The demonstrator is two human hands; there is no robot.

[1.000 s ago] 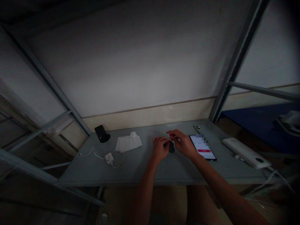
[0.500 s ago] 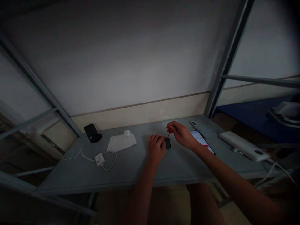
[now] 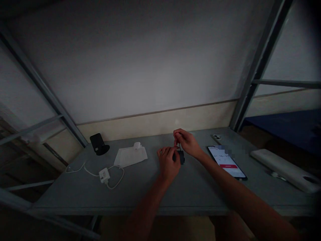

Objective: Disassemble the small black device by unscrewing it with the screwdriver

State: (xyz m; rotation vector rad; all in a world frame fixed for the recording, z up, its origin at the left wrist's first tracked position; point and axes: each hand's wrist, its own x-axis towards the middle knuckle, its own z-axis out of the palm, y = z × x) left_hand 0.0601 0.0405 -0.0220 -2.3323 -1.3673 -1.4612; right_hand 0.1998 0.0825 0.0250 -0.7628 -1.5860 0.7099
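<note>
Red tool (image 3: 180, 146) swung left (in right fingers (image 3: 180, 132)), black box (image 3: 182, 158) against left fingers (image 3: 172, 152).

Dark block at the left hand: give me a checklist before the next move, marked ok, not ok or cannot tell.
1. Dark block steadied by left hand: ok.
2. Thin tool gripped by right hand: ok.
3. Tool tip seated in the block: cannot tell, too small and partly hidden.
4. Phone apart from the block: ok, it lies to the right.
5. White charger away from both hands: ok, off to the left.
6. Bright lighting: not ok, scene is dim.
</note>
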